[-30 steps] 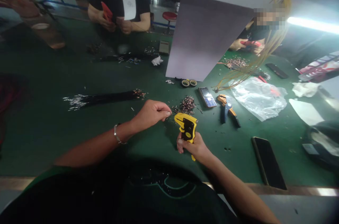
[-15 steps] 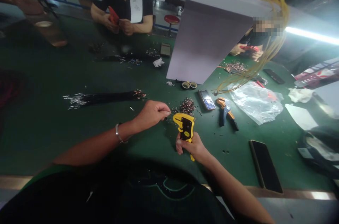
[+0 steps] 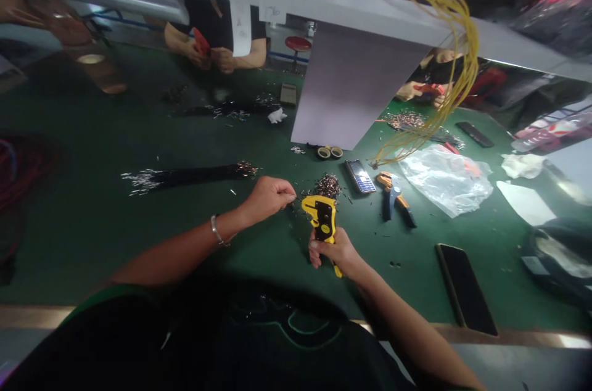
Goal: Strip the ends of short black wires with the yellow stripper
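Note:
My right hand (image 3: 335,249) is wrapped round the handle of a yellow and black wire stripper (image 3: 325,218), held upright with its head toward the far side. Just left of the tool's jaws, my left hand (image 3: 271,195) is closed in a pinch; whatever lies between its fingertips is too small to make out. Behind the stripper lies a pile of short dark wire pieces with coppery ends (image 3: 327,185). A bundle of black wires (image 3: 198,175) stretches across the green table (image 3: 176,230) left of my left hand, with silvery tips at its left end and coppery ones at its right.
To the right lie a keypad phone (image 3: 360,176), orange and blue pliers (image 3: 394,197), a clear plastic bag (image 3: 448,178) and a smartphone (image 3: 466,289). Tape rolls (image 3: 329,152) sit by a white panel (image 3: 354,82). Yellow wires (image 3: 456,89) hang from the shelf. Across the table, two people hold red tools.
The view has shifted slightly, showing more of the shelf top. Both hands keep nearly the same pose, the left still pinched beside the stripper's jaws.

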Tool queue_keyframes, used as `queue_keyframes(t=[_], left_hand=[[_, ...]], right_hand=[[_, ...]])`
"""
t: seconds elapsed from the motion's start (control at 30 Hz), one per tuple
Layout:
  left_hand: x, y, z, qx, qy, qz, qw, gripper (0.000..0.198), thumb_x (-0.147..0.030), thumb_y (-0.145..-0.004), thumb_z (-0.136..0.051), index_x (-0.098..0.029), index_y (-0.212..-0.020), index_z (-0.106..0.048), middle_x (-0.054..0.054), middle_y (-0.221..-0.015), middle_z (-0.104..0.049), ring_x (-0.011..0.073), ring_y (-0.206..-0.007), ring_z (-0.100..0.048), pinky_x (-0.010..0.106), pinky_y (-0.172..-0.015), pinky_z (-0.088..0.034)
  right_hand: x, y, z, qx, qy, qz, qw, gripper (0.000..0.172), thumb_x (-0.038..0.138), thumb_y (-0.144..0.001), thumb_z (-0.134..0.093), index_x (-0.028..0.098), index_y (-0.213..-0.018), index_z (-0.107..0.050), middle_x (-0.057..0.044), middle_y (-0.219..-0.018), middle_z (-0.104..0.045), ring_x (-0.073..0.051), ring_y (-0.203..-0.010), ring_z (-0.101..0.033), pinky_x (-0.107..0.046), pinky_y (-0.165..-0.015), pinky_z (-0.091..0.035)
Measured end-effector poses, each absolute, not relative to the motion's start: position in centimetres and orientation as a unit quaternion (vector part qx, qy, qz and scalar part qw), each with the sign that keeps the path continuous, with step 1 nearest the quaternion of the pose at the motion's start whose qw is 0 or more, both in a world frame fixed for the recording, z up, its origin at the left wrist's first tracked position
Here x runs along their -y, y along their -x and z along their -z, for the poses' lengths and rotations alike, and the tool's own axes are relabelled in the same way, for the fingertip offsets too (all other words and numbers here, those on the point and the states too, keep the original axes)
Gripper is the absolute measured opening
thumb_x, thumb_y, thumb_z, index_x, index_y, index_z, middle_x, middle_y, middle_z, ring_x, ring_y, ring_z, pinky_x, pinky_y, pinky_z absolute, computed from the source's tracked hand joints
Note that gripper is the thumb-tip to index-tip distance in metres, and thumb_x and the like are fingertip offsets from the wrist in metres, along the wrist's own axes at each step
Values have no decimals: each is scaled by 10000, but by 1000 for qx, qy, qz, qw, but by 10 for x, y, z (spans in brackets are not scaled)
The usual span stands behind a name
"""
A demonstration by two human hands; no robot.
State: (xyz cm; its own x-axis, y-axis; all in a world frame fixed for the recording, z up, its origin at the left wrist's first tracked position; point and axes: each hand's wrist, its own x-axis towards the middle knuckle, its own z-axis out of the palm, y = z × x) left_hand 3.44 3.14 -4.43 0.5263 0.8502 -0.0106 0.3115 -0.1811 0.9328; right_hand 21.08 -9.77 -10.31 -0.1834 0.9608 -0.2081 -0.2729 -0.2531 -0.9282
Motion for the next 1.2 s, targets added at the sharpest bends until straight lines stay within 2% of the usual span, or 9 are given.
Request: queue_keyframes(t=[0.37, 0.67, 0.8, 0.87, 1.0, 1.2], left_hand=[[-30, -34, 41, -407, -718, -259, 502, 97, -173, -689, -601, -145, -648, -684, -21, -478, -559, 84, -461, -468, 209, -478, -339], [-31, -34, 43, -375, -682, -259, 573, 101, -208, -675, -658, -133, -704, -719, -7, -528, -622, 80, -505, -513, 207, -513, -378], [-29, -35, 44, -386, -663, -270, 582, 126, -202, -695, -651, -138, -761, -737, 2, -555, -650, 67, -468, -478, 199, -453, -353], [-27, -36, 45, -396, -660, -286, 571, 140, -202, -717, -641, -142, -792, -742, 12, -585, -672, 64, -455, -470, 198, -432, -352], [-21, -36, 47, -370, -689, -328, 531, 128, -202, -762, -643, -147, -817, -745, 29, -659, -711, 72, -490, -533, 203, -474, -441], [-11, -38, 52, -299, -779, -420, 356, 128, -152, -840, -618, -164, -858, -744, 40, -771, -740, 105, -643, -650, 221, -602, -535]], right_hand=[[98, -212, 103, 411, 417, -664, 465, 269, 304, -698, -780, 158, -712, -555, 36, -459, -569, -127, -391, -523, -265, -430, -454], [101, -221, 98, 405, 374, -695, 462, 287, 270, -676, -816, 138, -800, -594, 10, -600, -615, -137, -492, -572, -297, -529, -485], [101, -223, 97, 378, 318, -725, 479, 306, 269, -671, -828, 136, -841, -611, -6, -661, -626, -156, -554, -591, -340, -576, -513], [100, -223, 96, 368, 290, -741, 482, 304, 262, -672, -827, 131, -851, -619, -14, -674, -631, -164, -568, -597, -356, -587, -520], [101, -222, 91, 347, 266, -753, 491, 278, 229, -700, -798, 126, -888, -621, -25, -705, -634, -169, -601, -597, -378, -619, -522], [103, -215, 84, 322, 241, -778, 483, 242, 210, -720, -758, 128, -890, -607, -12, -688, -611, -169, -603, -592, -378, -625, -510]])
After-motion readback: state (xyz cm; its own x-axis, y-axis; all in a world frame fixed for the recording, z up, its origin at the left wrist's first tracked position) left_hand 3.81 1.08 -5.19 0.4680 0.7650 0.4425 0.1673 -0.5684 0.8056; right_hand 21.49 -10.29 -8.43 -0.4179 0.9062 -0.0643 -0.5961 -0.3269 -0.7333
